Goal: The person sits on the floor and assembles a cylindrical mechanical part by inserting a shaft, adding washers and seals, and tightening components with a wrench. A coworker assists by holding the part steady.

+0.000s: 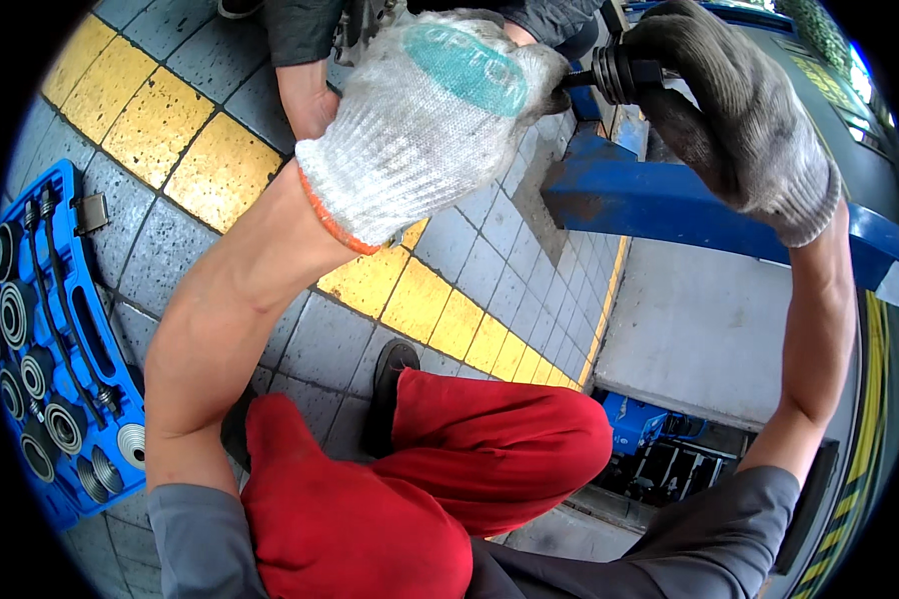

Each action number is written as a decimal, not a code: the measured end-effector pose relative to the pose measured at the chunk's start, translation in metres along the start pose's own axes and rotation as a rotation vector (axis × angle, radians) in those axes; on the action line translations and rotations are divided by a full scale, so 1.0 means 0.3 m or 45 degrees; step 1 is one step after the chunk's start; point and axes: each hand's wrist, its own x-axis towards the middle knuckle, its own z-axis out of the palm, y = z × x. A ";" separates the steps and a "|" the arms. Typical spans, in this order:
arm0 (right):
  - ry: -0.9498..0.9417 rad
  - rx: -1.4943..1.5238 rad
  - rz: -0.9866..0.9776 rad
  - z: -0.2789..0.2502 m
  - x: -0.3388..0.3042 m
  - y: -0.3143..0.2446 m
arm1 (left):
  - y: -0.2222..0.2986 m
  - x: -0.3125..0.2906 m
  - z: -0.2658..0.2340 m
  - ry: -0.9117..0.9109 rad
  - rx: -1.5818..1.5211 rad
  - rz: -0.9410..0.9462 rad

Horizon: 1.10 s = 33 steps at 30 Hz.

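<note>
My left hand (pixel 430 115), in a white knitted glove with a teal print and orange cuff, is closed at the left end of a black threaded rod (pixel 578 78). The back of the glove hides most of its fingers. My right hand (pixel 739 110), in a dirty grey glove, grips the rod's other end, beside a thick black ringed collar (pixel 617 75) and a hex-shaped head (pixel 648 73). Both hands are raised at the top of the view, and the rod lies roughly level between them. Below the right hand runs a blue metal beam (pixel 669 205).
On the left lies an open blue tool case (pixel 68 299) holding round metal cups and black rods. A co-worker's bare forearm (pixel 305 95) reaches in behind my left hand. Yellow tiles (pixel 410 299) cross the grey floor. A recess with blue machinery (pixel 634 424) sits at lower right.
</note>
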 end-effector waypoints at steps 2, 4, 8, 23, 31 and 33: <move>-0.079 0.088 -0.049 -0.016 0.034 0.022 | 0.000 -0.005 0.006 0.052 0.029 0.009; -0.106 0.227 0.020 -0.011 0.036 0.020 | 0.012 -0.013 0.011 -0.022 0.034 -0.057; -0.189 0.370 0.111 -0.019 0.049 -0.008 | 0.030 0.015 -0.025 -0.209 0.016 -0.149; 0.173 -0.230 -0.033 0.156 -0.150 0.024 | 0.006 -0.008 -0.016 -0.112 0.094 -0.078; 0.405 0.938 0.762 0.225 -0.208 -0.163 | -0.009 -0.006 -0.034 -0.199 0.074 -0.004; 0.509 1.063 0.713 0.276 -0.233 -0.192 | 0.003 0.027 -0.054 -0.286 -0.056 -0.077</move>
